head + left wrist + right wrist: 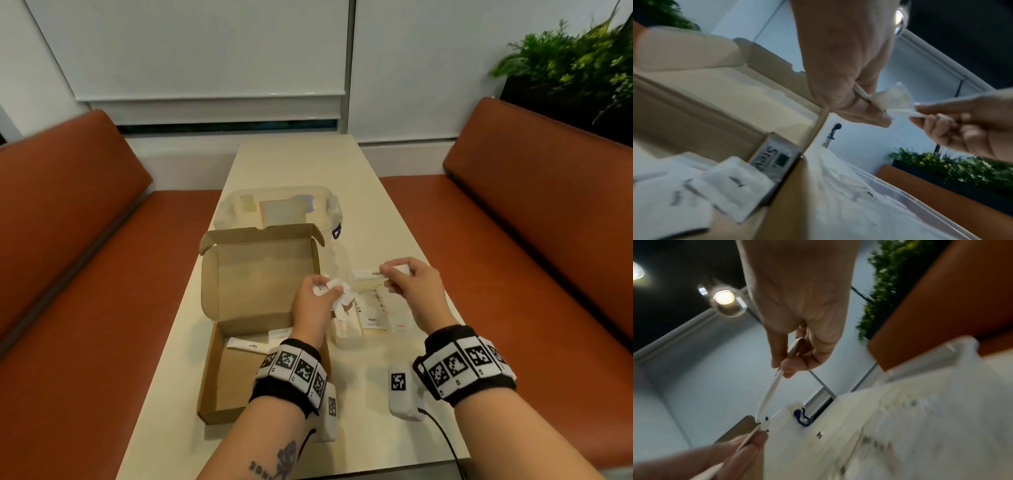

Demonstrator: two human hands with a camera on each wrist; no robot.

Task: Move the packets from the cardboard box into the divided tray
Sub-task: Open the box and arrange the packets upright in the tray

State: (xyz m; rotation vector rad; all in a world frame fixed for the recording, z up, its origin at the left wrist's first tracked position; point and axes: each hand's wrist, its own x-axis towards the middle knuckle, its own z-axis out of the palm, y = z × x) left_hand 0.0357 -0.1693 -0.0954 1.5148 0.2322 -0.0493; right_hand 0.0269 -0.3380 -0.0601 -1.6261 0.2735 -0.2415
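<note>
Two hands work above the desk (342, 164). The left hand (313, 303) grips a crumpled bunch of white packets (334, 291), count unclear. The right hand (409, 287) pinches one long sugar packet (371, 274) by its right end, its long axis running left-right toward the left fingers (334, 291). The open cardboard box (219, 377) lies left of the left fingers; about three packets remain in it (735, 183), one a green-marked Stevia packet (774, 160). The clear divided tray (349, 337), under and between both hands, holds more packets. One lidded clear container (277, 205) stands beyond the box. Two orange benches (68, 240) flank the desk.
</note>
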